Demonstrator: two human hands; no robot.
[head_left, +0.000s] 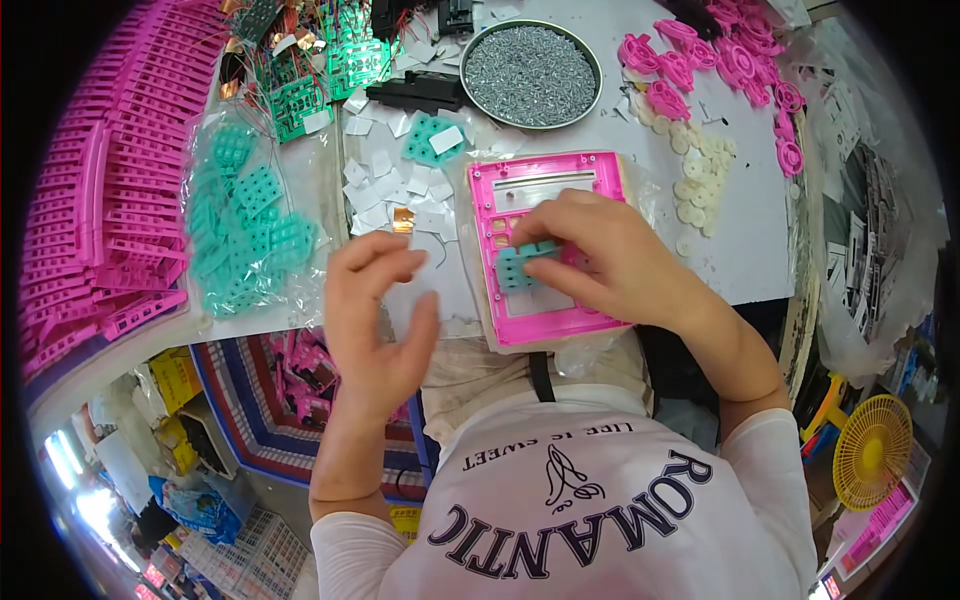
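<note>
A pink plastic housing [545, 331] lies face down in front of me on a padded, plastic-wrapped support, its ribs and small square openings showing. Inside it, toward the left side, is a teal rubber keypad [513, 270]. My right hand [607, 252] reaches over the housing and pinches the keypad between thumb and fingers; part of the pad is hidden under that hand. To the left of the housing, my left hand [378, 318] hovers with fingers loosely curled and apart, holding nothing. A small copper-coloured piece [403, 220] lies just beyond its fingertips.
More teal keypads [245, 230] fill a clear bag at the left, near stacked pink housings [110, 170]. Farther back are green circuit boards [357, 60] with wires and a round tin of screws [530, 75]. White paper squares, pink parts [735, 60] and pale discs [700, 180] lie around.
</note>
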